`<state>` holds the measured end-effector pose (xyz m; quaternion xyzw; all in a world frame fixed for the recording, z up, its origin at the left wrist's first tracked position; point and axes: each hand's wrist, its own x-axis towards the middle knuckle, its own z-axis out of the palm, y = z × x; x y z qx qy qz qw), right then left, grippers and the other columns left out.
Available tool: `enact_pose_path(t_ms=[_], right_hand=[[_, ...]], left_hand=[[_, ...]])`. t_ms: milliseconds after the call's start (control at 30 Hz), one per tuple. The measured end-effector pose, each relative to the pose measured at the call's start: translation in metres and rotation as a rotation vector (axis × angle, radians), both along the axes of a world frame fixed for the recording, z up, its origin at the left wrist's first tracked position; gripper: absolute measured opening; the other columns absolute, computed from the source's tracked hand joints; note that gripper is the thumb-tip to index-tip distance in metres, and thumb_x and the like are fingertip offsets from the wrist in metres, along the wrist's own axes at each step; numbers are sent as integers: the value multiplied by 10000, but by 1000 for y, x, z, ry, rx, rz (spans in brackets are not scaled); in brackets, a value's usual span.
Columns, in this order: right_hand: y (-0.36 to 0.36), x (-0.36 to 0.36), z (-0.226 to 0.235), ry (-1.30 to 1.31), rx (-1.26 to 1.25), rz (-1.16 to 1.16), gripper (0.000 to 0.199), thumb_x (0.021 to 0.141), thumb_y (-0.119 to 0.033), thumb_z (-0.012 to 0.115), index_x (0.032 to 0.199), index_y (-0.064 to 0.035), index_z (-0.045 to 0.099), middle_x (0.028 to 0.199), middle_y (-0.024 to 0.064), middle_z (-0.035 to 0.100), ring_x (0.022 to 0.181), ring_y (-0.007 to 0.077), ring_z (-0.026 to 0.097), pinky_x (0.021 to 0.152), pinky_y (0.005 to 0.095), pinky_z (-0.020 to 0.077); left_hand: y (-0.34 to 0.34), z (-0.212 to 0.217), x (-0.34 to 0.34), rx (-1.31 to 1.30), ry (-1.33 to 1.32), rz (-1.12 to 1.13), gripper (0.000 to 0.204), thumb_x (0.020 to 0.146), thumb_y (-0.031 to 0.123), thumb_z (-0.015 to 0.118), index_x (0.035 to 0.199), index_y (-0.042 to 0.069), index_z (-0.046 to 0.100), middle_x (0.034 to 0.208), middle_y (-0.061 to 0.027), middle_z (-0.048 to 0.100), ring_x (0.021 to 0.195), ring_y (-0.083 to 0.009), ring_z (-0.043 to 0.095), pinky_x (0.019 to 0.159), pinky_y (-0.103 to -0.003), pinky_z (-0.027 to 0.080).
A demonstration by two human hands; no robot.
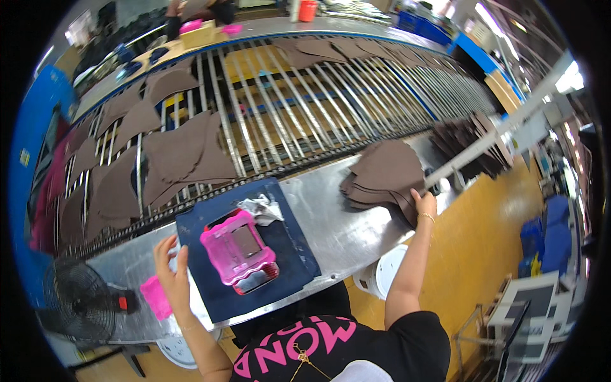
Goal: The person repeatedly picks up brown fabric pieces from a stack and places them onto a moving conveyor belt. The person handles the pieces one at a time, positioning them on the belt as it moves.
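Brown panels [385, 172] lie in a loose, fanned stack near the right part of the metal surface [331, 232]. We have our right hand [426, 205] at the stack's lower right edge, fingertips touching it; we cannot tell whether they pinch a single layer. Our left hand [172, 264] holds nothing, its fingers spread and slightly curled, just beside the left edge of a dark blue mat [296, 258]. On that mat we see a pink scalloped tray [219, 254], a red-rimmed item [262, 280] partly beneath it, and a crumpled pale wrapper or cloth [262, 210]. To our left, another pink piece [156, 297] rests on the surface near a black fan [77, 299]. Beyond the surface, more brown pieces [184, 153] lie spread across a rack of metal bars [254, 114]. A white bucket [389, 270] stands below, near our right forearm.
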<state>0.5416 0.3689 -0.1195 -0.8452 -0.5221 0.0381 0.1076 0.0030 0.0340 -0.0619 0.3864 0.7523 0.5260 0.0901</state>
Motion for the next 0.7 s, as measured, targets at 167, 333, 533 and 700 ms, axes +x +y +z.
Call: enact_pose_path(t_ms=[167, 333, 533, 700], right_hand=[[-14, -31, 15, -143, 42, -108, 572, 772, -492, 691, 1113, -44, 591, 1187, 137, 576, 1073, 354, 581, 891, 511, 457], [-21, -30, 31, -95, 100, -26, 429, 743, -296, 764, 1000, -23, 555, 1062, 191, 642, 969, 364, 638, 824, 462, 506], [-60, -48, 100, 319, 193, 323, 291, 929, -122, 520, 1208, -48, 551, 899, 177, 665, 549, 226, 660, 411, 314, 485], [-93, -116, 154, 757, 342, 717, 265, 977, -156, 495, 1196, -9, 522, 877, 80, 651, 555, 167, 650, 403, 217, 487]], left_hand=[[-20, -11, -5, -17, -1, 27, 297, 887, 104, 603, 1181, 63, 584, 1166, -70, 546, 1020, -178, 547, 840, -296, 432], [-25, -9, -5, -6, 2, 27, 290, 897, 121, 600, 1180, 61, 581, 1156, -73, 551, 1004, -176, 552, 842, -297, 433], [-8, 8, 3, 10, 25, -34, 297, 851, 98, 652, 1141, 55, 604, 1101, -70, 568, 965, -182, 568, 835, -301, 431], [24, 40, 21, 148, 98, -121, 409, 816, 104, 689, 1208, 52, 581, 1151, -86, 565, 1034, -213, 571, 903, -314, 437]])
